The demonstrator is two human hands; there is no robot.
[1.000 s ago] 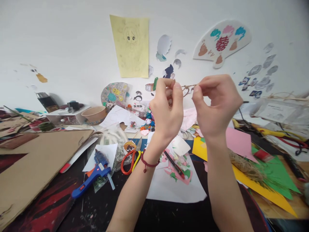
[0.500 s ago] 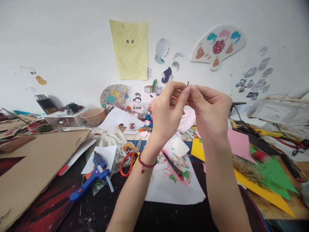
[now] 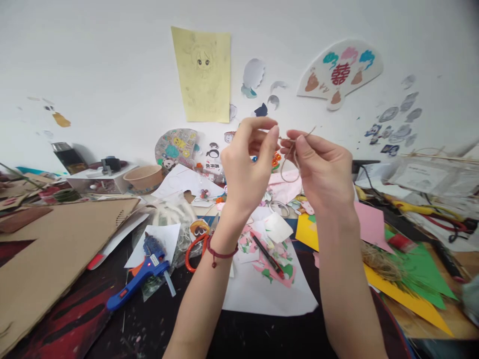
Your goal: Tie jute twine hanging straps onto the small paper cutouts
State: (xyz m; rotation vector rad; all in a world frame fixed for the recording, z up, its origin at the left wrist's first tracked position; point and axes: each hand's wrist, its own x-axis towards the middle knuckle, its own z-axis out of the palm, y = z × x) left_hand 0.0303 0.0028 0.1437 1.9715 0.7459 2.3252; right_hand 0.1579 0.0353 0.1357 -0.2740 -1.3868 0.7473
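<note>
A thin piece of brown twine [image 3: 291, 180] is raised in front of the wall, and a small loop of it hangs below the fingers. My right hand [image 3: 325, 167] pinches the twine between thumb and forefinger, with a loose end sticking up past the fingertips. My left hand [image 3: 249, 162] is closed at thumb and forefinger, close to the right one, on the twine's other part; its fingertips partly hide that grip. Below both hands lies a white sheet [image 3: 273, 301] with pink and green paper scraps and a dark pen [image 3: 267, 255].
To the left are a blue glue gun [image 3: 144, 276], orange-handled scissors [image 3: 192, 254] and a big cardboard piece [image 3: 71, 244]. Coloured paper [image 3: 430, 279] and a twine bundle [image 3: 381, 262] lie at right. Small craft pieces crowd the back, below a wall with a yellow drawing [image 3: 205, 94].
My hands have moved slightly apart, the left one shifting left. A loop of twine now shows hanging between them, where before only a short tip stuck up from the joined fingers.
</note>
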